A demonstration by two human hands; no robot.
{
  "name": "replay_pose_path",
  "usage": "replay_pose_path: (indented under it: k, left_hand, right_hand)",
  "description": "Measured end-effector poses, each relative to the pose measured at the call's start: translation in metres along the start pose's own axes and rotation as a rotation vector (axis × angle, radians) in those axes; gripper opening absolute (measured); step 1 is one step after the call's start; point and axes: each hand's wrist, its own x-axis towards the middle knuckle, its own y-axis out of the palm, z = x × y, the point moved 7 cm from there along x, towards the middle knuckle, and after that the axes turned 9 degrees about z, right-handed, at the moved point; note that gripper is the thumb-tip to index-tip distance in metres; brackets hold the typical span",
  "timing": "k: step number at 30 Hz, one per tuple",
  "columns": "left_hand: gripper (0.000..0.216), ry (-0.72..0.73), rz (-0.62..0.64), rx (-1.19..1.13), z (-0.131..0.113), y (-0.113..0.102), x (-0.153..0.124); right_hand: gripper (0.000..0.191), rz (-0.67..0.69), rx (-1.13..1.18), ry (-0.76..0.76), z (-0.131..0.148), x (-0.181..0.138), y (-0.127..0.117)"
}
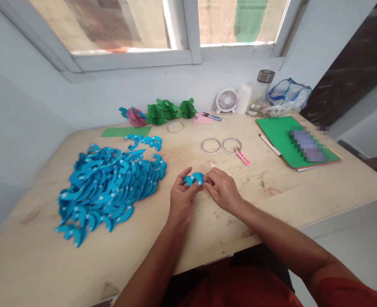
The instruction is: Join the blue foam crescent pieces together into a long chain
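A small curved blue paper piece [197, 176] with white square patches is held above the table in front of me. My left hand [182, 194] grips it from the left, thumb in front and fingers behind. At its right end, the fingers of my right hand [219, 187] are pinched together; whatever is between the fingertips is too small to make out. To the left lies a large heap of similar blue paper pieces [111, 179], many bearing white patches.
Tape rings [211, 146], pink thread snips [242, 157] and a white pen [269, 144] lie beyond my hands. Green paper shapes [169, 110], a small fan [227, 101] and a glass bottle [260, 94] stand along the wall. A phone [308, 145] rests on green sheets [276, 128] at right.
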Motion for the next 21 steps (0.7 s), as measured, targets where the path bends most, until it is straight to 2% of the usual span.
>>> replay_pose_path:
  k: [8,21]
  left_hand:
    - [0.057,0.013,0.006,-0.003,-0.0013,-0.0006,0.0008]
    - [0.055,-0.085,0.054,0.115,-0.0097,-0.0039,0.0019]
  right_hand:
    - [0.008,-0.031,0.004,-0.034,0.0029,-0.0002,-0.0021]
    - [0.010,0.036,-0.007,-0.081,0.0034,0.0025,0.0017]
